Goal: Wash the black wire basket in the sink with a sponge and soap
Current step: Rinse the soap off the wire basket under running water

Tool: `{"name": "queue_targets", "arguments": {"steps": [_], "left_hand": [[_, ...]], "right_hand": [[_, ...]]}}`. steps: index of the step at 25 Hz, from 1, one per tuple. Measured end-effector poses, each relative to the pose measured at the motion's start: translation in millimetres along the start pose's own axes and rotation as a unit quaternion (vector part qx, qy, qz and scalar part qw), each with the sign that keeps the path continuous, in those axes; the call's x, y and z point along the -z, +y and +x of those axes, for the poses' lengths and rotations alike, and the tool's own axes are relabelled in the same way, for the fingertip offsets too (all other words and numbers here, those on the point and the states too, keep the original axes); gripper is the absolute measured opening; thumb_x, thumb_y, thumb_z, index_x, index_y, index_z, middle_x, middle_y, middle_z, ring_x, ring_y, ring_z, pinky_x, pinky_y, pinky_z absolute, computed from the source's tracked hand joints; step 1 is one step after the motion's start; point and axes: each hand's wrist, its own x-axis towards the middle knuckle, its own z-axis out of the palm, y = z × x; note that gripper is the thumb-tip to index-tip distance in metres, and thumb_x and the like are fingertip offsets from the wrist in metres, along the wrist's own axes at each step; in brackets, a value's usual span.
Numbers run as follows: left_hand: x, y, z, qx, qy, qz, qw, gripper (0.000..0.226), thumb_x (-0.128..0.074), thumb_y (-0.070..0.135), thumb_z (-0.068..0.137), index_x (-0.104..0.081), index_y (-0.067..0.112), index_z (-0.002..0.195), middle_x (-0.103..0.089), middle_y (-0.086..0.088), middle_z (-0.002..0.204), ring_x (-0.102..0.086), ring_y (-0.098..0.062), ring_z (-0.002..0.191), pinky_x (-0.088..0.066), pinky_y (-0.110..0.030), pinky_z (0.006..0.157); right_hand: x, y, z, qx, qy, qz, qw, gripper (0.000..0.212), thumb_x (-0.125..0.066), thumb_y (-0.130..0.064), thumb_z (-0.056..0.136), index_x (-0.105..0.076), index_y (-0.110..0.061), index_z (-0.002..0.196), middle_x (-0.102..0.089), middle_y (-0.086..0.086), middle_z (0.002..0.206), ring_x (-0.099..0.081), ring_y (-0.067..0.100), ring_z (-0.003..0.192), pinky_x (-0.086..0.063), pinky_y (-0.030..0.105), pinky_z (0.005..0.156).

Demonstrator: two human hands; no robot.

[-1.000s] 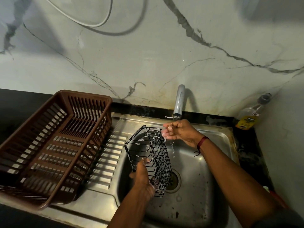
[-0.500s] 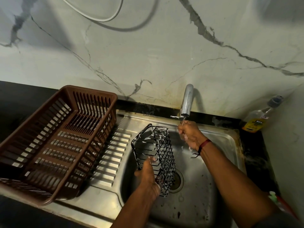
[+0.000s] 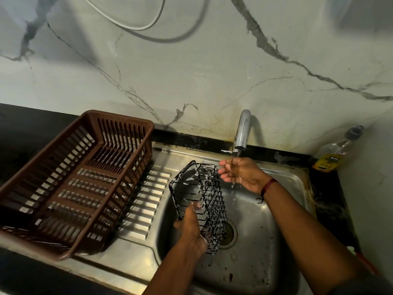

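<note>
Left hand (image 3: 191,228) has its grip clamped on the basket (image 3: 209,194), thumb hooked over the wire at the near end. It holds the basket on a tilt over the sink (image 3: 255,241), toward nine o'clock of the dull steel bowl, with the near end just beside the round drain (image 3: 230,233). The basket is a long box of black wire, diamond lattice on one side and plain bars on the other, flecked with white suds. At twelve o'clock the curved chrome tap (image 3: 242,130) runs a thin stream onto the right hand (image 3: 240,174). Its grip is apart, fingers loosely spread and palm cupped, holding nothing, just beside the basket's far end. A dark red thread (image 3: 268,186) circles that wrist. At nine o'clock, a brown slatted plastic rack (image 3: 74,177) sits partly on the ribbed steel drainboard (image 3: 146,201). At two o'clock, a clear bottle (image 3: 333,154) with a yellow label stands on the black worktop (image 3: 327,188).
</note>
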Motion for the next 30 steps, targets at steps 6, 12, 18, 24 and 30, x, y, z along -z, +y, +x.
{"name": "queue_targets", "arguments": {"steps": [6, 12, 18, 24, 30], "left_hand": [[-3.5, 2.8, -14.9, -0.003, -0.009, -0.014, 1.0, 0.059, -0.07, 0.021, 0.087, -0.031, 0.016, 0.131, -0.055, -0.02, 0.108, -0.059, -0.032, 0.083, -0.054, -0.045, 0.072], [-8.3, 4.7, -22.9, 0.0, -0.023, 0.024, 0.999, 0.052, -0.07, 0.018, 0.089, -0.031, 0.016, 0.122, -0.049, -0.016, 0.097, -0.055, -0.029, 0.079, -0.054, -0.055, 0.096], [-4.8, 1.7, -23.4, -0.013, -0.02, 0.044, 0.999, 0.059, -0.072, 0.017, 0.088, -0.027, 0.018, 0.124, -0.049, -0.017, 0.1, -0.058, -0.031, 0.081, -0.055, -0.039, 0.06], [-5.6, 2.8, -22.3, -0.024, -0.016, 0.053, 0.998, 0.06, -0.075, 0.019, 0.087, -0.029, 0.017, 0.125, -0.05, -0.019, 0.101, -0.057, -0.031, 0.08, -0.052, -0.037, 0.06], [-11.7, 8.4, -16.0, -0.042, -0.019, 0.072, 0.996, 0.096, -0.079, 0.02, 0.084, -0.018, 0.024, 0.158, -0.04, -0.019, 0.153, -0.048, -0.043, 0.129, -0.054, -0.048, 0.08]], "right_hand": [[-14.0, 2.1, 5.8, -0.012, 0.076, 0.025, 0.997, 0.058, -0.034, -0.057, 0.099, -0.055, -0.013, 0.068, -0.04, -0.002, 0.049, -0.04, 0.013, 0.041, -0.038, 0.021, 0.044], [-18.4, -5.8, 3.0, 0.036, -0.051, 0.263, 0.963, 0.028, -0.043, -0.019, 0.101, -0.065, -0.002, 0.107, -0.071, 0.016, 0.09, -0.07, 0.031, 0.09, -0.06, 0.034, 0.073], [-17.9, -15.8, 3.3, 0.027, -0.164, 0.313, 0.935, 0.057, -0.024, -0.034, 0.101, -0.056, 0.006, 0.127, -0.055, 0.029, 0.134, -0.049, 0.041, 0.13, -0.039, 0.055, 0.109], [-32.7, -26.8, -3.2, 0.066, -0.046, 0.114, 0.99, 0.026, -0.047, -0.016, 0.102, -0.062, -0.001, 0.118, -0.07, 0.018, 0.093, -0.067, 0.012, 0.061, -0.052, 0.017, 0.049], [-52.5, -26.2, -12.3, 0.133, 0.147, -0.154, 0.968, 0.028, -0.061, -0.023, 0.094, -0.062, -0.009, 0.069, -0.055, 0.003, 0.055, -0.048, 0.012, 0.041, -0.04, 0.021, 0.04]]}}
